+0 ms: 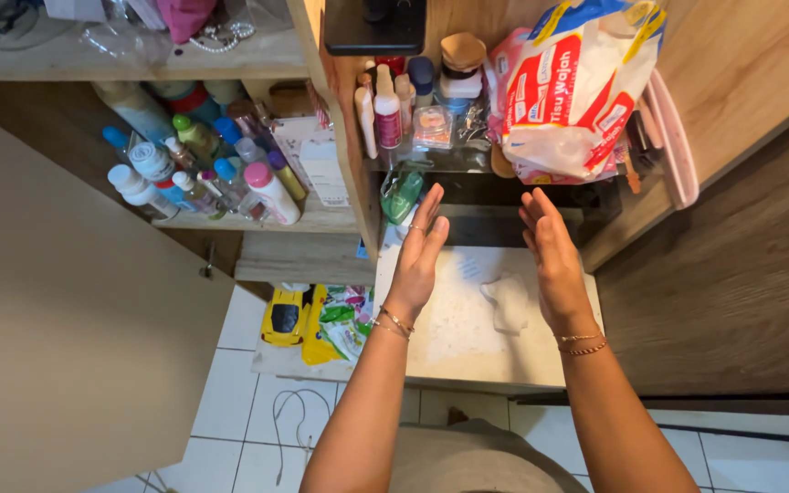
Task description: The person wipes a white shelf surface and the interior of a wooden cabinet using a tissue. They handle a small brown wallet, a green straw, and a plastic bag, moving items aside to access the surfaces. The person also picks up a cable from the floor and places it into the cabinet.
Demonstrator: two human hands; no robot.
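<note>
Grip status: both hands empty. L hand point(420, 251) is flat, fingers straight and together, palm turned inward toward the R hand point(550, 251), which mirrors it, flat with fingers together. We see a clear gap between the two palms; nothing is held or touched by either. Thin bracelets sit on both wrists.

Head view, ref. positions:

1. Both hands hover above a pale speckled shelf board point(454, 333), in front of the open cabinet. A small white pad point(509, 301) lies flat on that board, below and between the hands, nearer the R wrist. We cannot tell if it is cloth or tissue.

2. A green sachet point(402, 194) hangs at the shelf edge just beside the L fingertips, not touching as far as we can tell.

3. Above the R hand, a large red-and-white tissue pack point(570, 87) leans in the upper compartment, next to small bottles and jars point(417, 105).

4. Left compartment: a crowd of bottles, incl. a white bottle with pink cap point(269, 192), well apart from the L hand.

5. Lower left, on the white tiled floor point(230, 402): a yellow toy car point(285, 317) beside a colourful packet point(344, 319). A beige cabinet door point(57, 319) stands open at far left
</note>
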